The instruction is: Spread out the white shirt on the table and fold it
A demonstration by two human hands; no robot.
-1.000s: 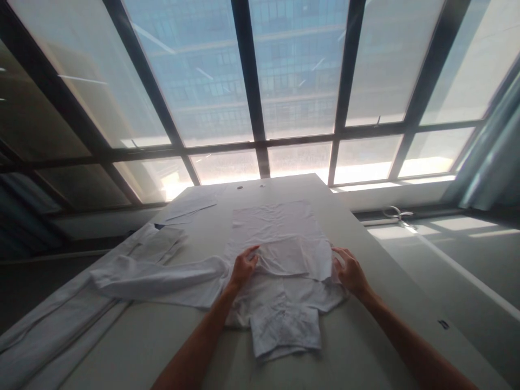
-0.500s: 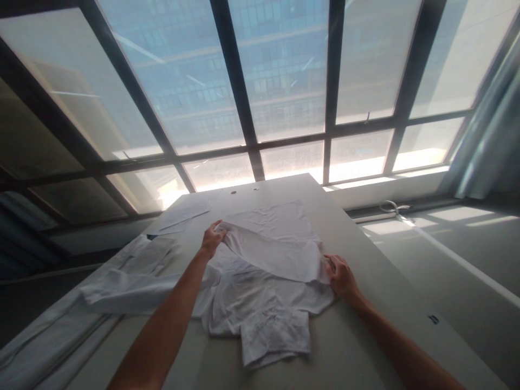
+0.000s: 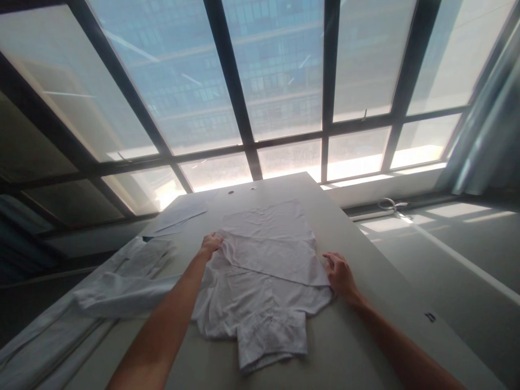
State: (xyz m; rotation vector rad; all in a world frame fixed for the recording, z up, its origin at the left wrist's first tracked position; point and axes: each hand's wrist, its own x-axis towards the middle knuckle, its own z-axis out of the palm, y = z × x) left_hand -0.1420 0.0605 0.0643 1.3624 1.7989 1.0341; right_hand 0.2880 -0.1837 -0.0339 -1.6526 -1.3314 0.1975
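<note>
A white shirt [image 3: 264,292] lies spread on the table, its collar [image 3: 272,336] toward me. One sleeve [image 3: 276,259] is laid flat across the body, its cuff end at the right edge. My left hand [image 3: 212,245] is closed on the cloth at the shirt's left edge, the fingertips partly hidden by the fabric. Beside the cuff end, my right hand [image 3: 340,275] rests with fingers bent and the thumb apart from them; no cloth shows between them. The other sleeve [image 3: 125,295] stretches out to the left, passing behind my left forearm.
More pale folded cloth [image 3: 52,336] lies along the left side of the white table [image 3: 345,346]. Sheets of paper [image 3: 179,216] are near the far left corner. Large windows [image 3: 284,70] stand beyond the table, and a white cable [image 3: 392,206] lies at the right.
The sleeve, held raised at its left end before, now lies flat on the shirt. My left hand has come down and slightly nearer; my right hand has hardly moved.
</note>
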